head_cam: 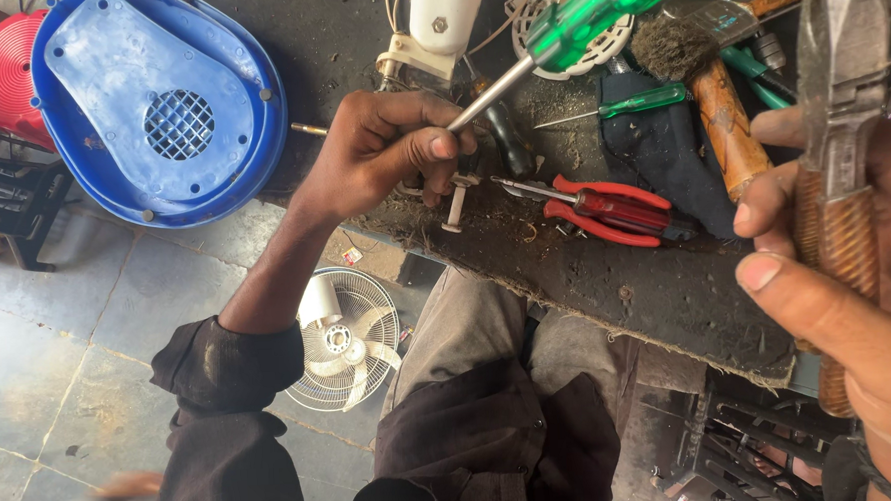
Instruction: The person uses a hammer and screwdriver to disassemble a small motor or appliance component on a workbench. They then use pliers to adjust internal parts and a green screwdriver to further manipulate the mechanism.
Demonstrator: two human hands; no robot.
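L hand (376,148) is closed in a fist round the metal shaft of a big screwdriver (566,25), thumb and fingers pinched near the tip end; its clear green handle sticks up and to the right, twd the top edge. Arm runs down-left into a dark rolled sleeve (225,365). Just below the fist, a small white spool-like part (455,202) stands on the workbench (627,283), touching or nearly touching the hand; can't tell which.

R hand (848,293) is very close to the camera at the right edge, fingers wrapped tight round a tool w/ a ribbed brown grip and a worn grey metal head (839,93) pointing up. Exact kind of tool can't be told.

On the bench btwn the hands: red-handled pliers (604,208) w/ a small red-handled screwdriver lying across them, a smaller green screwdriver (629,104) on a dark cloth (662,161), a wooden-handled brush (703,79) beside it. Behind the L hand, a white fan body (440,20) w/ wires, and a round white grille piece (545,6) next to it.

Far left: blue plastic cover w/ a round vent (159,103), over a red piece (2,74). Below the bench edge, on the stone floor, a small white fan (344,335) in its cage, next to the person's grey-trousered knee (459,330).
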